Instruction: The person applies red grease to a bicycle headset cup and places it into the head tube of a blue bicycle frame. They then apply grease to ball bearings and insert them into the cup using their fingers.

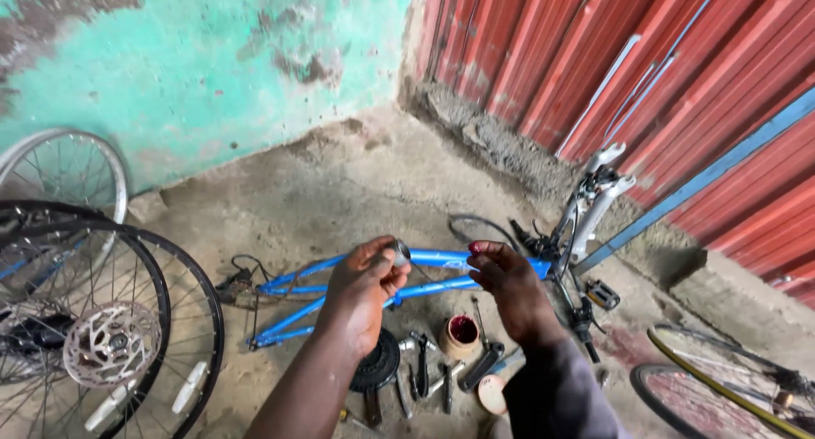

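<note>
Concrete floor (356, 176), teal wall (212, 57), red corrugated shutter (662, 74)

Blue bike frame (356, 286), red shutter (679, 74)

wall (195, 65): green, worn paint
shutter (645, 57): red corrugated metal
wheels (102, 320): spoked, leaning left
floor (356, 184): bare concrete
</note>
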